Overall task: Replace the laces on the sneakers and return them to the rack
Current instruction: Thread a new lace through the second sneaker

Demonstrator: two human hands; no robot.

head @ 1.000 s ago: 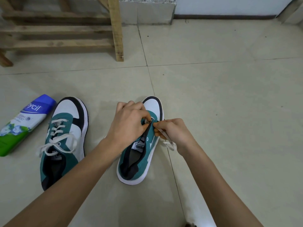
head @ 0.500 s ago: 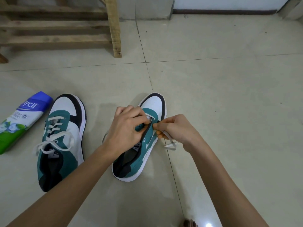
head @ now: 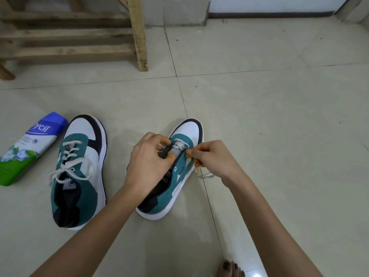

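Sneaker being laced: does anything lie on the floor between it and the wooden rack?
Nothing visible. Bare tile runs from the sneaker to the rack; the laced sneaker and the bottle lie off to its left.

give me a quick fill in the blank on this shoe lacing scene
1. The blue-and-green plastic bottle lies to the ____ of the laced teal-and-white sneaker.
2. The left hand and right hand pinch at the second teal-and-white sneaker, which stands on the tiled ____.
3. The loose white lace trails under the ____ hand.
Missing words: left; floor; right.
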